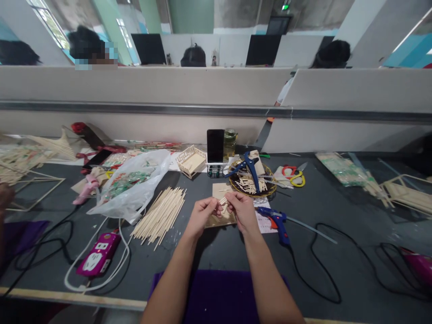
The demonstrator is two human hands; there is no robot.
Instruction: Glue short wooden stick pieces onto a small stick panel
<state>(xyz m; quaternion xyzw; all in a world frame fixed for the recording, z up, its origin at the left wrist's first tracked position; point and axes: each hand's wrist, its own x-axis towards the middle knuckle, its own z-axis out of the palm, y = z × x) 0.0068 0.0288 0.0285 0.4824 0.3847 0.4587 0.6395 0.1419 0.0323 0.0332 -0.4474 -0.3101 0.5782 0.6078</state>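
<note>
Close together over a small wooden board (220, 221), my left hand (206, 212) and my right hand (241, 208) pinch short pale wooden sticks (223, 201) between their fingertips. How the sticks meet is too small to make out. Left of my hands lies a fanned pile of longer wooden sticks (161, 215). A blue glue gun (278, 223) with a clear glue stick in its back rests to the right. Beyond my right hand stands a round basket (272, 189) holding short stick pieces, with blue-handled cutters (250, 168) laid across it.
Scissors (297, 176) lie beyond the glue gun. At the back are a small stick-built tray (191, 161), an upright phone (215, 146) and a jar (230, 141). A plastic bag (135, 184), a pink power strip (99, 255) and cables spread leftward. A co-worker's hand (6, 195) shows at the left edge.
</note>
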